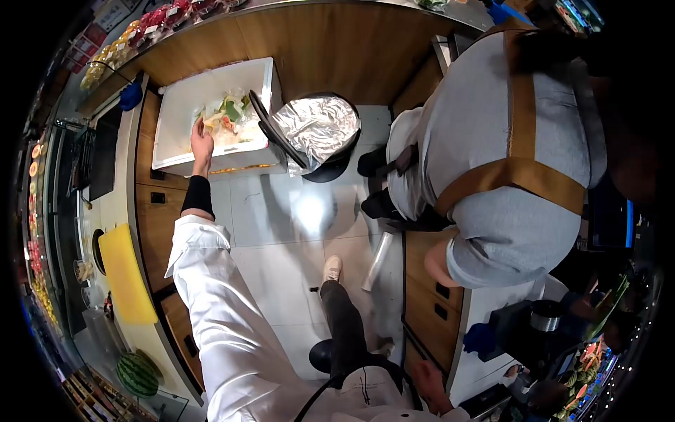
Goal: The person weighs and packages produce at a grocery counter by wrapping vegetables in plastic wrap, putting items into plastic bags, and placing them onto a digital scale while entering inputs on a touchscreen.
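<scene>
My left hand reaches over the near left part of a white foam box. Its fingers are bent close together at the box's inside; whether something small is between them is hard to tell. Green and pale scraps lie in the box just right of the fingertips. My right hand is low at the bottom right, beside my body, with its fingers curled and partly unclear. Right of the box stands a round black bin lined with crumpled silver foil, its black lid tilted up against the box.
A co-worker in a grey shirt and brown straps bends at the right. A clear roll lies on the floor near my shoe. The left counter holds a yellow board and a watermelon. Wooden cabinets line the back.
</scene>
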Tool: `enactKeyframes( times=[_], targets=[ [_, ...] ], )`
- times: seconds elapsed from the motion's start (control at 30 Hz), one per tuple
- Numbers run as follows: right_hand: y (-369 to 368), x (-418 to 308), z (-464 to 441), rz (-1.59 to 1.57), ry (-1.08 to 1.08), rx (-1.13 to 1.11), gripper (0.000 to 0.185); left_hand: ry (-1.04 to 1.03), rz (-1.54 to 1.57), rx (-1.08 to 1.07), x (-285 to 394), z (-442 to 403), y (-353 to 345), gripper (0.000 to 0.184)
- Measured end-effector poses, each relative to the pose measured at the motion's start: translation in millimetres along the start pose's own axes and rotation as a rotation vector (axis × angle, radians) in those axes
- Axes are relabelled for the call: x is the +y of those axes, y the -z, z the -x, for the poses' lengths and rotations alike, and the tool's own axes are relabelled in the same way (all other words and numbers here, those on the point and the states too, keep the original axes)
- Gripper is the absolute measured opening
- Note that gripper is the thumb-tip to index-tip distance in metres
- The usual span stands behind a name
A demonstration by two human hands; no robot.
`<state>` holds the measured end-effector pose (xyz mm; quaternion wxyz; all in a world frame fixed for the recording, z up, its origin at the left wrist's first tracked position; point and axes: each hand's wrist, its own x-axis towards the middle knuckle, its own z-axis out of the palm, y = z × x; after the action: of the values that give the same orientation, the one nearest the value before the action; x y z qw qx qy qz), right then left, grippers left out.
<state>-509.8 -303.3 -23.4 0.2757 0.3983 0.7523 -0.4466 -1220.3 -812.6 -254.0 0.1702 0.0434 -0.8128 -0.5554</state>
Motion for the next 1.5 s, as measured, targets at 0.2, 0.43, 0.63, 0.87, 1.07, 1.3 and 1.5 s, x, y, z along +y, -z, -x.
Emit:
enactKeyframes(
  times=[0.2, 0.43, 0.63, 0.87, 1.07, 1.3, 1.5],
  targets=[
    [-23.1, 91.8, 10.4, -0.272, -0.017, -0.161, 0.023, 0.404, 0.001, 0.164, -29.4, 173.8, 49.1, 0.013],
    [-56.4, 213.7, 34.6, -0.396, -0.004, 0.102, 0.023, 0.487, -0.612, -1.012, 80.5, 658.1, -41.8, 0.016],
    [-59.7, 346.3, 156.2, -0.638, 0.088, 0.682, 0.021, 0.289, -0.297, -1.784, 187.3, 837.0, -164.7, 0.025],
    [-103.7, 506.7, 281.2, -0.935, -0.224, 1.173, 0.019, -0.094, -0.463, -2.401, 412.5, 951.0, -222.6, 0.03],
    [-120.0, 607.2, 251.5, -1.305, -0.491, 1.745, 0.016, -0.388, -0.388, -2.523, 473.6, 1030.6, -190.4, 0.024],
    [-21.4, 660.4, 265.4, -0.827, -0.52, 1.858, 0.038, -0.678, -0.281, -2.506, 519.5, 1046.3, -153.9, 0.023],
    [-2.0, 681.6, 265.3, -0.68, -0.497, 1.729, 0.035, -0.737, -0.386, -2.392, 547.1, 1031.6, -159.2, 0.022]
  ],
)
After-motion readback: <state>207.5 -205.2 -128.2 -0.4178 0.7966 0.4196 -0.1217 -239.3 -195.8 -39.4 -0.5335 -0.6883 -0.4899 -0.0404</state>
